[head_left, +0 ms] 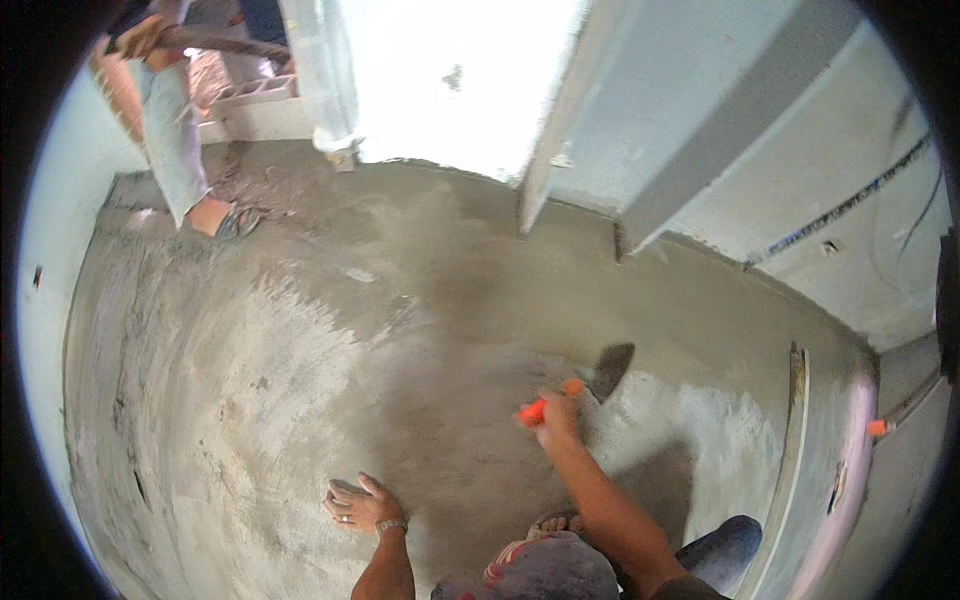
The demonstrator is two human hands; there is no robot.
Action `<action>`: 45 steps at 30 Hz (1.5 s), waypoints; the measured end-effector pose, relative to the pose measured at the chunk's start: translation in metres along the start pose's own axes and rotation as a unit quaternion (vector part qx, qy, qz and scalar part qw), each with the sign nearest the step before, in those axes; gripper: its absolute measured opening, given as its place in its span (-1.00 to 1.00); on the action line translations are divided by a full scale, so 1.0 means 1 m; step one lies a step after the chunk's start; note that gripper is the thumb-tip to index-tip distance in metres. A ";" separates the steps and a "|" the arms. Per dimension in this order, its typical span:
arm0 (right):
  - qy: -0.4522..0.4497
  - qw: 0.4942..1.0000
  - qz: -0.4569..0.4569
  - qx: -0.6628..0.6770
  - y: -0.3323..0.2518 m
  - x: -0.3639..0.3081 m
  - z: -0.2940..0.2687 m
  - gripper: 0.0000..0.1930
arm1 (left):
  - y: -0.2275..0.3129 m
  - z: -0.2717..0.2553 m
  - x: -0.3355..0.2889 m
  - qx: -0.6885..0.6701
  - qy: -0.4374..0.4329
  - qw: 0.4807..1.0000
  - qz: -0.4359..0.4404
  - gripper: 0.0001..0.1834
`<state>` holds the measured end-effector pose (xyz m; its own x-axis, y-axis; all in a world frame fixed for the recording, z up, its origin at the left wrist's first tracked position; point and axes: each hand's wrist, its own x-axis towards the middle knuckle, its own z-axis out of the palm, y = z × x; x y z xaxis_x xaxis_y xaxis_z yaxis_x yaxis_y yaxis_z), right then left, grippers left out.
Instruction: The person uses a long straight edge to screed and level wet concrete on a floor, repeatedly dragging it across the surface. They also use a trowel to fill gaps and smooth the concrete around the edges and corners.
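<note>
My right hand [558, 418] is closed around the orange handle [532, 412] of a trowel. The dark, pointed trowel blade [612, 372] extends to the right, over or against the wet grey cement floor [560, 310]; I cannot tell whether it touches. To the left, my left hand [362, 503] rests on a paler, drier-looking stretch of the floor. Its fingers are spread and hold nothing, and it has a ring and a wristwatch [391, 525].
At the far left another person [170, 110] in sandals stands by an opening, hand on a long handle [215, 42]. Hollow blocks [255, 92] sit behind. A long narrow strip [797, 440] stands at right. Wall edges [545, 150] jut onto the floor.
</note>
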<state>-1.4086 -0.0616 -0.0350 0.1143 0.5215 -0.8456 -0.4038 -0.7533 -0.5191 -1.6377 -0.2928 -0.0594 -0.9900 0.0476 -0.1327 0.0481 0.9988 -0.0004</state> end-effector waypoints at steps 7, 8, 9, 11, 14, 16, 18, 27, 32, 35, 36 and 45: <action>-0.119 0.985 -0.095 -0.085 0.028 0.019 0.192 -0.52 | -0.002 0.008 0.002 0.001 0.022 1.000 0.011 -0.25; -0.142 0.982 -0.077 -0.095 0.010 -0.018 0.214 -0.53 | -0.006 0.008 0.005 0.004 0.020 1.000 -0.002 -0.25; -0.160 0.980 -0.064 -0.104 -0.005 -0.049 0.224 -0.54 | -0.007 0.008 0.006 0.005 0.014 1.000 -0.010 -0.24; -0.196 0.978 -0.050 -0.051 -0.011 -0.074 0.210 -0.56 | -0.008 0.007 0.005 0.001 0.000 1.000 -0.016 -0.24; -0.088 0.994 0.009 0.056 -0.005 -0.087 0.167 -0.68 | -0.007 0.006 0.006 -0.006 -0.012 1.000 -0.012 -0.23; -0.105 0.987 -0.004 0.119 0.019 -0.074 0.124 -0.70 | -0.009 0.012 0.006 0.009 -0.009 1.000 -0.003 -0.22; -0.027 0.989 0.046 0.136 0.033 -0.085 0.130 -0.69 | -0.005 0.003 0.006 0.014 -0.027 0.999 -0.013 -0.22; -0.233 0.969 0.058 0.058 0.033 -0.055 0.282 -0.68 | 0.003 -0.010 0.004 -0.031 -0.022 0.999 0.004 -0.23; -0.347 0.926 -0.012 -0.150 -0.002 -0.074 0.264 -0.65 | 0.001 -0.008 0.007 -0.015 -0.056 0.998 -0.013 -0.19; -0.229 0.839 -0.167 -0.465 0.007 -0.076 0.197 -0.67 | -0.002 -0.012 0.004 -0.023 -0.056 0.998 -0.006 -0.19; -0.250 0.816 -0.171 -0.492 0.006 -0.073 0.166 -0.69 | -0.001 -0.013 0.004 -0.030 -0.059 0.998 -0.006 -0.18; -0.460 0.748 0.257 -0.404 0.075 -0.065 -0.029 -0.32 | -0.015 0.043 0.016 0.088 0.074 0.992 0.056 -0.23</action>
<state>-1.4202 -0.1640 -0.0225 -0.6903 -0.1437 -0.7092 0.5422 -0.7517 -0.3754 -1.6489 -0.3068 -0.1043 -0.9850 0.1725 0.0043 0.1693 0.9709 -0.1694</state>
